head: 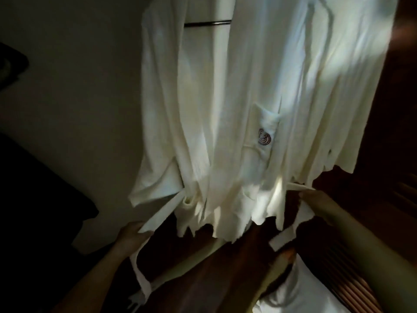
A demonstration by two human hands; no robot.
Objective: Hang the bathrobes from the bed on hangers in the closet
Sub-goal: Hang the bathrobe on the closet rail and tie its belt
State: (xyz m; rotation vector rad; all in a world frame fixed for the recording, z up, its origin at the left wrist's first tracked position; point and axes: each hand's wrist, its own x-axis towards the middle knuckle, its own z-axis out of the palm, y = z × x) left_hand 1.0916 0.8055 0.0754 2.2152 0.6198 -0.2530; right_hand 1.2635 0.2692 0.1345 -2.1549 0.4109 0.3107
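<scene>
White bathrobe [225,105] hangs before a dark rod [207,23]; its pocket [266,123] bears a maroon spiral emblem [264,137]. Left hand [132,232] and right hand [318,201] each grip one end of the belt [162,211].

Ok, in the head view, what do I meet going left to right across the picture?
Left hand gripping the left belt end → closet rail → pocket logo → right hand pinching the right belt end. The bathrobe spans most of the width, so it is left out.
</scene>
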